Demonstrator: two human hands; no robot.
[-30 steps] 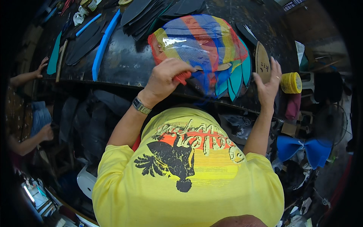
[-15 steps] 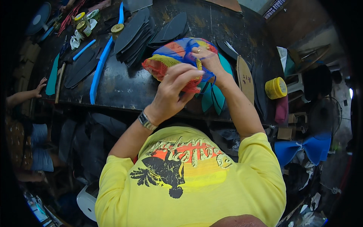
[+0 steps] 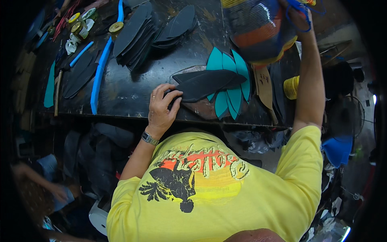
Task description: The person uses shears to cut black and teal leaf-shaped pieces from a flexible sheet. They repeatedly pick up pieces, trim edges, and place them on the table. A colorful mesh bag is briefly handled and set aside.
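My right hand (image 3: pixel 299 18) is raised at the far right and holds a multicoloured mesh bag (image 3: pixel 258 30) by its blue drawstring. The bag hangs over the table's right part; its top runs out of view. My left hand (image 3: pixel 163 105) has thumb and fingers closed on the left tip of black leaf-shaped sheet pieces (image 3: pixel 209 85). These lie crosswise over teal leaf-shaped pieces (image 3: pixel 238 76), which fan out above and below them. Under both shows a brownish flat board (image 3: pixel 203 109).
Stacks of black leaf-shaped pieces (image 3: pixel 135 36) stand farther back. A blue strip (image 3: pixel 103 76) lies to the left. On the right are a tan pointed template (image 3: pixel 263 86) and a yellow tub (image 3: pixel 292 87). Another person's hand (image 3: pixel 60 194) is at lower left.
The mesh bag, earlier between both hands, has moved right and away with my right hand. My left hand has let go of it and moved down-left to the black pieces, now uncovered.
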